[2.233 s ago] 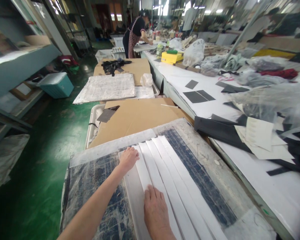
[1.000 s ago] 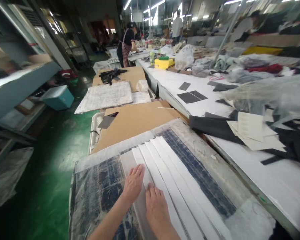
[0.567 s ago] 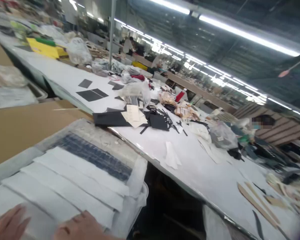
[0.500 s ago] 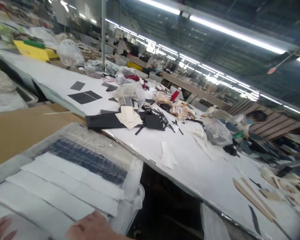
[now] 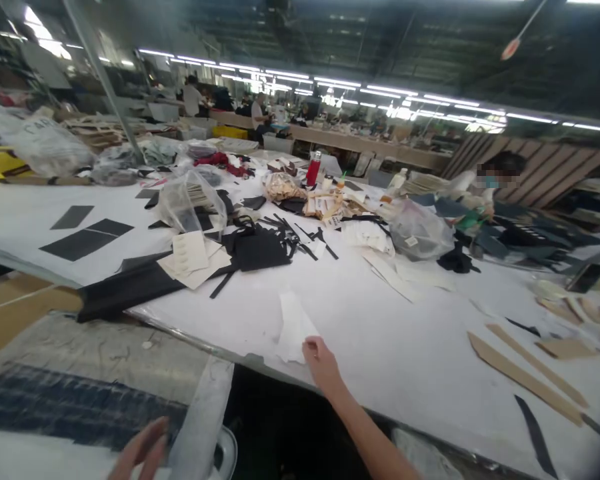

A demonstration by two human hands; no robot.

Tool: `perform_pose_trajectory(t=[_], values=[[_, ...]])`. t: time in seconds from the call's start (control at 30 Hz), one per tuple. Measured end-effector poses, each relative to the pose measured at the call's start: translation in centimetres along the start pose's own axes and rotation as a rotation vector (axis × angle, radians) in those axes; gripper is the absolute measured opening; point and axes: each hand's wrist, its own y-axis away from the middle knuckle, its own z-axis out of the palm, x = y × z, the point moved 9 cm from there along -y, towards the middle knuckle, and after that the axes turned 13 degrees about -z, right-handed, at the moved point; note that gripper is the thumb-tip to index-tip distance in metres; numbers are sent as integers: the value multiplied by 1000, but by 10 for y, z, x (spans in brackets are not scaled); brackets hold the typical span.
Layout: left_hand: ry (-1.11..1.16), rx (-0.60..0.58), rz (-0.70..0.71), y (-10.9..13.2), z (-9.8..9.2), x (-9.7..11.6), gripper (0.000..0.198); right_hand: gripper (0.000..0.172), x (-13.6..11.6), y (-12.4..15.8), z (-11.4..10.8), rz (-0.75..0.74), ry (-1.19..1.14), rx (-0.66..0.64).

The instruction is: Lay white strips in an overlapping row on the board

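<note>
My right hand (image 5: 321, 360) reaches over the near edge of the table, its fingers closed at the right side of a thin white cut piece (image 5: 293, 327). Whether that piece is cloth or paper I cannot tell. At the bottom left, partly out of the picture and a little blurred, my left hand (image 5: 143, 450) has its fingers apart and holds nothing visible. Below and beside it lie white strips (image 5: 25, 457) and a dark blue patterned strip (image 5: 80, 403) on a grey worn surface (image 5: 65, 340).
Black fabric (image 5: 135, 283) and cream cards (image 5: 190, 257) lie on the white table (image 5: 380, 347). Beyond are a plastic bag (image 5: 420, 230), a red bottle (image 5: 313, 169) and black scraps. Brown templates (image 5: 525, 377) lie at right. A dark gap (image 5: 275, 427) separates the surfaces. A masked co-worker (image 5: 497, 177) is farther back.
My right hand has moved from the white strips to the white piece on the table. My left hand is lifted off the strips, and the view has turned right and levelled.
</note>
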Motion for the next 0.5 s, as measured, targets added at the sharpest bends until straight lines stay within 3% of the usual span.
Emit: perform_pose_trajectory(t=[0.07,0.17,0.23,0.33,0.5], values=[[128,-203,70,6,50,65,38,22,25,-27,-5,37,8,25],[94,-186,323,7,111,181,33,27,48,-56,-4,67,1,11],[-10,-149,464,5,148,242,32,29,56,-66,-1,78,-20,-15],[-100,-117,450,-10,185,283,36,30,64,-72,3,81,-72,-59],[-181,-97,347,-24,204,288,27,29,76,-71,9,87,-156,-127]])
